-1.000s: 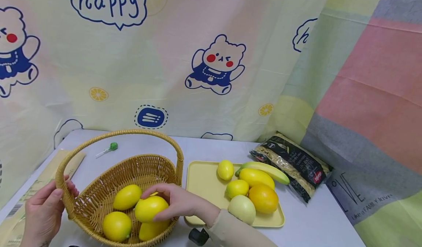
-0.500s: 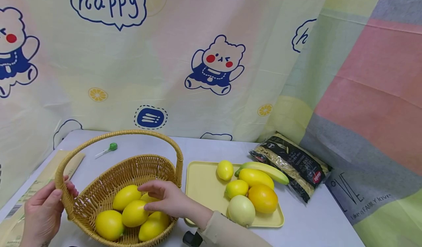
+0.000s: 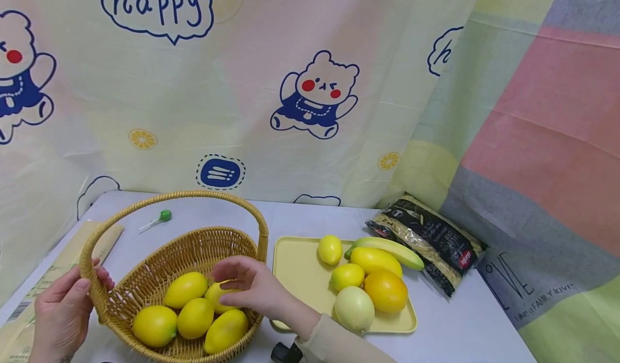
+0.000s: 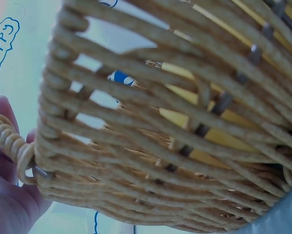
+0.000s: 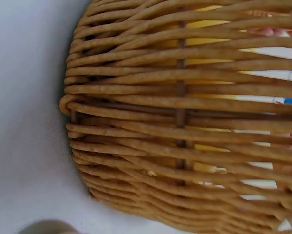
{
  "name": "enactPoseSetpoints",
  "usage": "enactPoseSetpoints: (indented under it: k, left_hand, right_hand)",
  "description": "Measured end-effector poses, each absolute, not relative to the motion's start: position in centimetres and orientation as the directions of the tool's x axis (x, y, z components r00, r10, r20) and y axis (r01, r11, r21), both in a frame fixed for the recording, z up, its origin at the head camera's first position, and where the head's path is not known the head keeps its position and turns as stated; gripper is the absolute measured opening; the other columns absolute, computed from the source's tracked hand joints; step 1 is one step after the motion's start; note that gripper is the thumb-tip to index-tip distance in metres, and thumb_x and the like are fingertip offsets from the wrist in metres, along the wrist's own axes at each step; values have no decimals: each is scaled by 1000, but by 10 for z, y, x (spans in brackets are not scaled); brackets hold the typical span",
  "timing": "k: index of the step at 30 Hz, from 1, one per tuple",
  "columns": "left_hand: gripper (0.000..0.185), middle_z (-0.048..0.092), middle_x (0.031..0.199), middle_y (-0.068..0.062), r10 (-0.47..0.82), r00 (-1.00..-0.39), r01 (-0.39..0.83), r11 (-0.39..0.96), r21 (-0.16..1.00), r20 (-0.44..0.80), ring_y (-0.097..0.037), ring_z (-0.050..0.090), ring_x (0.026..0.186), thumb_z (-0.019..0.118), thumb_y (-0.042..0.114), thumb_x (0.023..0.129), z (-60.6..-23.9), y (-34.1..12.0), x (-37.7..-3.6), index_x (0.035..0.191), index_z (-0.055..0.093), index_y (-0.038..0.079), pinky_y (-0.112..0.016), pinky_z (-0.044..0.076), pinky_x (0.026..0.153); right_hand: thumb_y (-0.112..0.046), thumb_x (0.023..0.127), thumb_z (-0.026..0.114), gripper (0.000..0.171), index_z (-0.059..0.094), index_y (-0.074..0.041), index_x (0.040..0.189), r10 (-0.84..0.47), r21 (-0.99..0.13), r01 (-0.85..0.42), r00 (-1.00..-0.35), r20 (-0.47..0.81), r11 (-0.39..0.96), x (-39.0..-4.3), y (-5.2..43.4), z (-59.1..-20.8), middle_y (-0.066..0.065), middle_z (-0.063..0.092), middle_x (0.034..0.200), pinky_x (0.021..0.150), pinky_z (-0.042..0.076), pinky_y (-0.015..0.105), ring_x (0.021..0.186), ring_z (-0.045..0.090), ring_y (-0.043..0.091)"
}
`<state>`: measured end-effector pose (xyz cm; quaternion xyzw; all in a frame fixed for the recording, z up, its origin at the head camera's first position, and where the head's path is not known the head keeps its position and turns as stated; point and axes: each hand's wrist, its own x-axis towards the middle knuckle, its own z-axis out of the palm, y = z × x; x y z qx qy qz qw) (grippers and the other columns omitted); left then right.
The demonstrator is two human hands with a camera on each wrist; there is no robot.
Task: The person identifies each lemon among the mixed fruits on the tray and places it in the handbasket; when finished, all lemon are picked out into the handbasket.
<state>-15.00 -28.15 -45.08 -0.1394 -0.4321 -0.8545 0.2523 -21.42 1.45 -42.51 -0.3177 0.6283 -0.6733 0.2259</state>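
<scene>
Wicker basket (image 3: 145, 277): one, sitting on the pale table (image 3: 465, 325), left of the yellow tray (image 3: 295, 266). Judging it light and stiff when bare, now weighing more with fruit; hoop handle looking like the surest place for lifting, its base serving for steadying.

Left hand (image 3: 60, 312): curling round the handle's base at the basket's left rim, steadying it.

Right hand (image 3: 252, 290): hovering inside the basket, fingers relaxed and spread, resting on one fruit, gripping nothing.

Yellow lemons in basket (image 3: 194, 314): five, lying loose and touching. Judging them smooth, firm and prone to rolling; taking each round the middle seeming best.

Fruit on tray: six, namely two small lemons (image 3: 330, 249), one banana (image 3: 392, 247), one long yellow fruit (image 3: 375, 261), one orange (image 3: 385, 292), one pale round fruit (image 3: 354, 309).

Also lying about: one pasta packet (image 3: 426, 242), one green lollipop (image 3: 156, 219).
</scene>
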Motion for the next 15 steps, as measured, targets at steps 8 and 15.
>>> enactPoseSetpoints:
  k: [8, 15]
  left_hand:
    - [31, 68, 89, -15, -290, -828, 557, -523, 645, 480, -21, 64, 75, 37, -10, 94, -451, -283, -150, 117, 56, -12, -26, 55, 72]
    - [30, 68, 87, -15, -299, -825, 562, -514, 648, 479, -21, 64, 75, 38, -11, 93, -451, -282, -150, 117, 57, -12, -26, 54, 71]
  right_hand:
    - [0, 79, 69, 53, 43, 9, 125, -617, -952, -177, -728, 298, -251, -210, 45, -419, 28, 51, 122, 96, 45, 41, 110, 56, 20]
    - [-1, 79, 69, 41, 54, -2, 117, -443, -837, -376, -721, 533, -397, -215, 75, -417, -1, 61, 112, 91, 48, 32, 105, 58, 13]
